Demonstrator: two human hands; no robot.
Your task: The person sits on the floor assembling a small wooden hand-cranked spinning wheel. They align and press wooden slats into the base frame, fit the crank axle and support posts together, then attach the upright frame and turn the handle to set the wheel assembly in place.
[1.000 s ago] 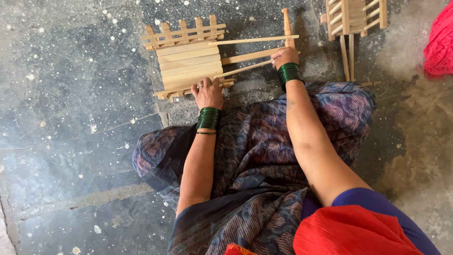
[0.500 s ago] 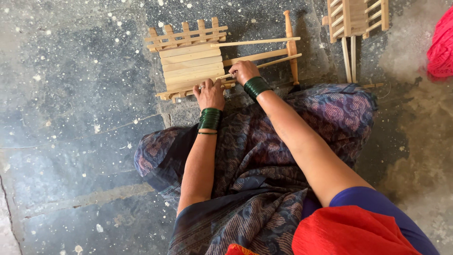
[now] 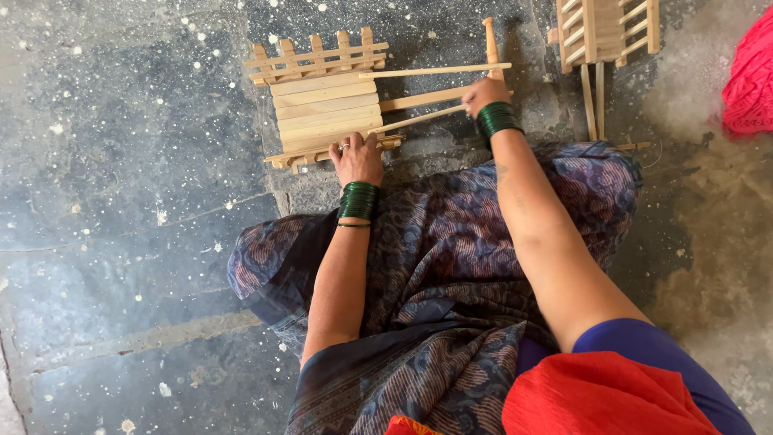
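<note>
Left hand (image 3: 358, 159) is pressed flat on the near rail of the wooden cart (image 3: 326, 109) on the floor (image 3: 121, 161), while its right shafts (image 3: 419, 101) are gripped by the closed right hand (image 3: 483, 94).

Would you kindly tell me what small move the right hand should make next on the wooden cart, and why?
Probably ease the lower shaft stick into line with the upper one. The right hand grips it near the crossbar, where it slants, while the left hand presses on the cart's near rail, steadying it.
</note>
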